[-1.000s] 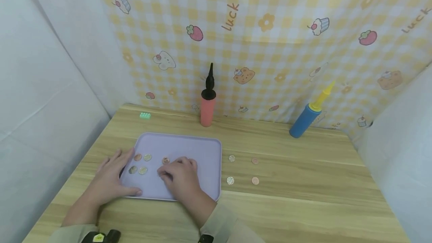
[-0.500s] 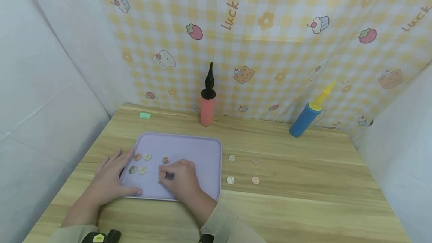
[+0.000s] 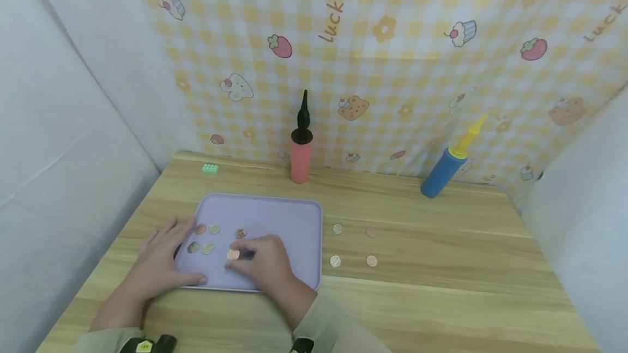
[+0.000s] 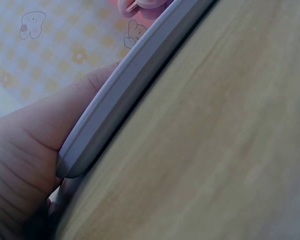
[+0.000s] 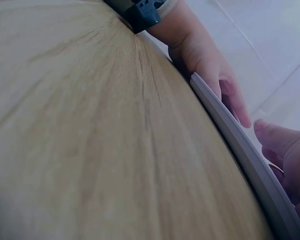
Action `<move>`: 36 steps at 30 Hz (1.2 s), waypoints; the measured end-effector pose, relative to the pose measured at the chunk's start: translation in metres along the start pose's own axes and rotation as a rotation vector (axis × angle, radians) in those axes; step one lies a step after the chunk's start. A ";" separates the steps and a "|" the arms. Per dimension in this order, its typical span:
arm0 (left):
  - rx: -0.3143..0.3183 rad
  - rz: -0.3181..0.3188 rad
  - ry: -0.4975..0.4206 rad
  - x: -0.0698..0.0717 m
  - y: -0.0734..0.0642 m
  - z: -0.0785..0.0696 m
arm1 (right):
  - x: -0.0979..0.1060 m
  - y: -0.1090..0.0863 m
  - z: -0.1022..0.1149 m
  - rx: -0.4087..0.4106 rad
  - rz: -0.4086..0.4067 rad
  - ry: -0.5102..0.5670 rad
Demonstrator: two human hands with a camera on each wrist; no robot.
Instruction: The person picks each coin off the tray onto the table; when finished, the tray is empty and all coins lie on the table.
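My right hand (image 3: 267, 257) pinches a copper-coloured coin (image 3: 233, 254) between thumb and forefinger, its face tipped toward the head camera, over the lilac tray (image 3: 282, 211). Just beyond the fingertips lies a brownish coin (image 3: 240, 233). My left hand (image 3: 162, 263) spans the tray's near left corner, fingers along the left side and thumb over the front rim; the left wrist view shows that thumb (image 4: 85, 87) at the rim. Two gold-coloured coins (image 3: 214, 229), a copper coin (image 3: 200, 229) and a darker coin (image 3: 193, 247) lie inside, near the left hand.
Right of the tray, two silvery coins (image 3: 335, 261) and two copper coins (image 3: 371, 261) lie on the wooden table (image 3: 417, 298). Behind stand a red pump with a black nozzle (image 3: 300, 159) and a leaning blue-and-yellow pump (image 3: 443, 173). A green toy brick (image 3: 210, 168) sits at the back left.
The right hand's fingertips have lifted and spread slightly, bringing the pinched copper coin into plain sight. The left hand and the tray have stayed in place.
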State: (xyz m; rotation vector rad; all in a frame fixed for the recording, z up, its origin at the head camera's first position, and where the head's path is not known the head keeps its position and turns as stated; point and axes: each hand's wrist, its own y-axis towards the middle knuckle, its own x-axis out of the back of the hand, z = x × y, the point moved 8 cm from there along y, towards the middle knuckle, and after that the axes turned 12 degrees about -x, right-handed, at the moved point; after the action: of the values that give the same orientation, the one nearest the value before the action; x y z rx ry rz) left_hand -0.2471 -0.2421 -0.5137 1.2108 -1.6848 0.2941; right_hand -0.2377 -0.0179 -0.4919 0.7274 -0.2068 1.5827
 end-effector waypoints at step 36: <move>-0.029 -0.027 0.024 -0.002 0.000 -0.003 | 0.079 -0.039 -0.012 0.366 -0.255 -0.207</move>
State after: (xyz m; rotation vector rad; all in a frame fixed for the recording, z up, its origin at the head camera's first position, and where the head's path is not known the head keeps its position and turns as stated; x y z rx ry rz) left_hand -0.2448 -0.2389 -0.5138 1.2030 -1.6452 0.2664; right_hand -0.2027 0.0603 -0.4682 1.1577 0.0285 1.3137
